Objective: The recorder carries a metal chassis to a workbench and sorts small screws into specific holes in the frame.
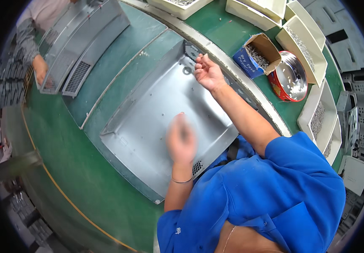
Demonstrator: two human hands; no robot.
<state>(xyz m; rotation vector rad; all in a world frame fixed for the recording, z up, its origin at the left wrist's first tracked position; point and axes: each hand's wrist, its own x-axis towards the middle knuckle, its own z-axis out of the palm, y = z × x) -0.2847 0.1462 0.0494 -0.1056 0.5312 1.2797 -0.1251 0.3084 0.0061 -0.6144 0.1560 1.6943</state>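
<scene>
A grey sheet-metal casing [177, 97] with raised sides and perforated corners lies in front of me on the bench. Smeared by motion, my left hand [181, 139] is over the middle of its floor; whether it holds anything is not visible. My right hand [209, 72] is raised above the casing's far right corner, close to a round dark-ringed hole [186, 71]. Its fingers are curled and pinched together, and anything small between them cannot be made out. Several tiny studs or holes dot the casing's floor.
Right of the rail [270, 105] stand a blue cardboard box [245, 63] of small metal parts, a red round tin [278, 86] and several cream bins [321, 69]. At the far left, another person's hand [40, 69] touches a second grey casing [85, 38].
</scene>
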